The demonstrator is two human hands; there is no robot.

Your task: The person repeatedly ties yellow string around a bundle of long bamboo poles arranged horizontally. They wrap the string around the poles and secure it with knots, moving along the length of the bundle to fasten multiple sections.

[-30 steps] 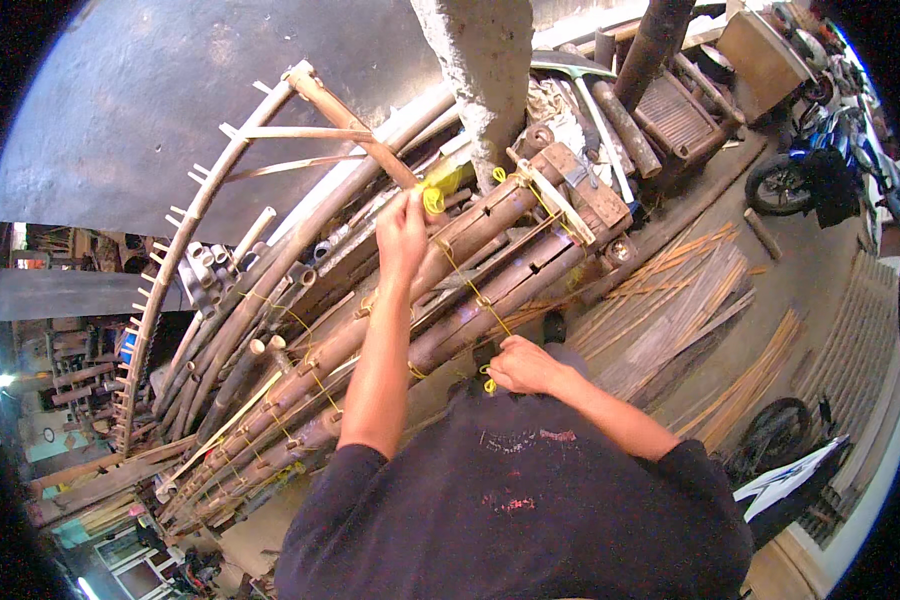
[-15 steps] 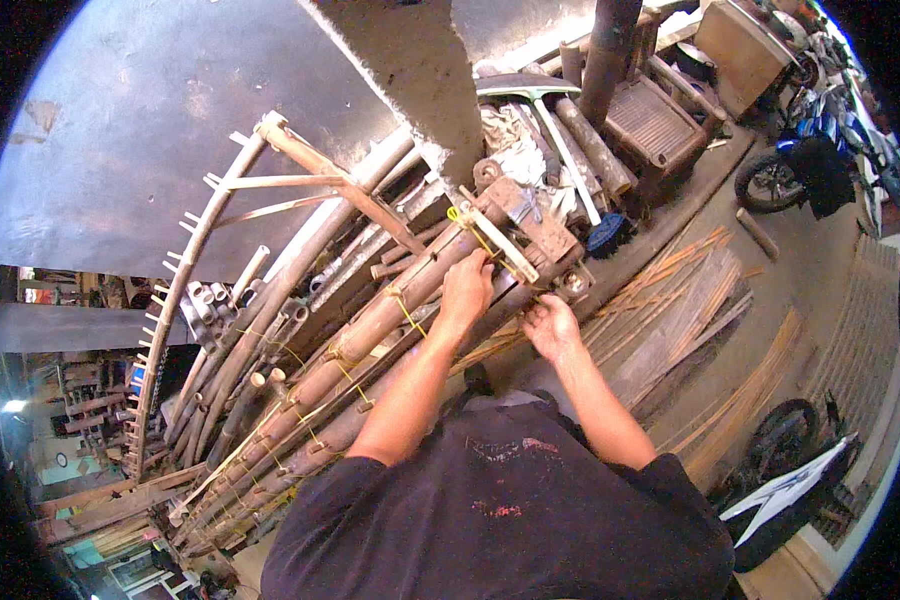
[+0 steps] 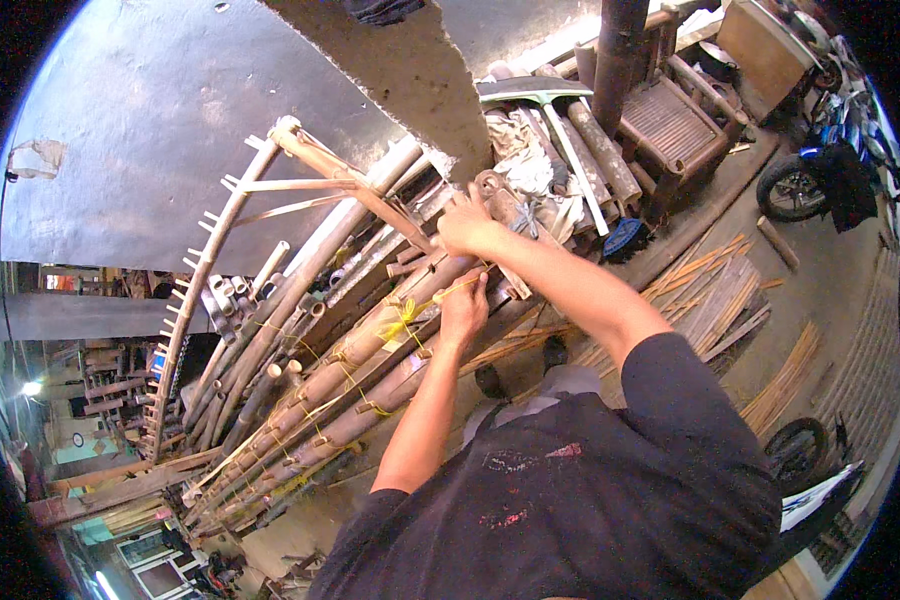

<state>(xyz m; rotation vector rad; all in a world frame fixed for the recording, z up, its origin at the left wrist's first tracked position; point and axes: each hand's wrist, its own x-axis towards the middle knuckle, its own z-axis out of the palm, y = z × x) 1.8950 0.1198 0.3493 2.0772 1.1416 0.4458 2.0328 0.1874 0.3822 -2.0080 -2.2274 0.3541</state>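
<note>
A long bamboo pole [image 3: 365, 340] lies slantwise before me, lashed with yellow string to other poles below it. My left hand [image 3: 462, 312] is closed at the pole's near right end, with a strand of yellow string [image 3: 457, 288] between thumb and fingers. Just left of it, a loose yellow bundle of string [image 3: 400, 320] rests on the pole. My right hand [image 3: 467, 225] reaches across, above and beyond the left, at the pole's upper end beside a wooden block [image 3: 508, 207]. Its fingers are bent; what they hold, if anything, is hidden.
A curved bamboo frame with pegs [image 3: 210, 240] leans on the grey wall at left, beside stacked bamboo poles [image 3: 260, 350]. A concrete pillar [image 3: 400, 80] stands ahead. Split bamboo strips [image 3: 705, 270] lie on the floor at right, near a motorcycle wheel [image 3: 792, 188].
My right hand has moved up and left, from below the pole's end to its far side, crossing over the left. The left hand has come slightly lower, and a yellow string bundle now shows on the pole.
</note>
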